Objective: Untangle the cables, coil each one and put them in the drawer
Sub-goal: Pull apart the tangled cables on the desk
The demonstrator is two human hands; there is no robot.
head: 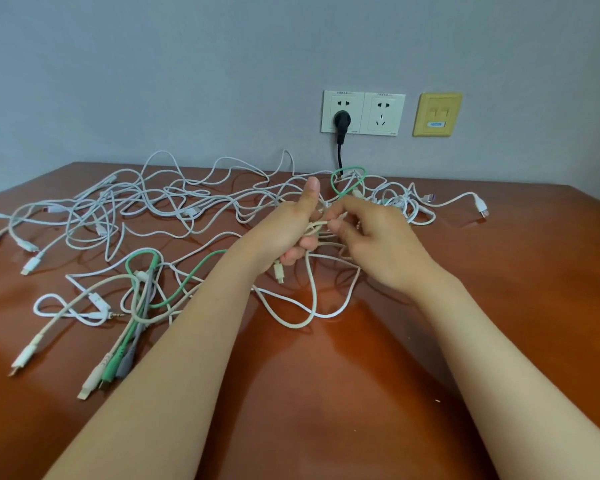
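Two grips meet above the middle of the bench [447,341]. The left grip [288,230] is clenched round a bunch of beige cable [313,296], thumb upright, and the right grip [371,240] pinches a strand of the same cable between thumb and forefinger. Loops of it hang down onto the bench, and a small connector [280,273] dangles below the left fist. White cables [136,202] sprawl tangled to the left and behind, with a green cable [184,289] winding among them. On the wall, a black plug [342,121] sits in a socket [383,114].
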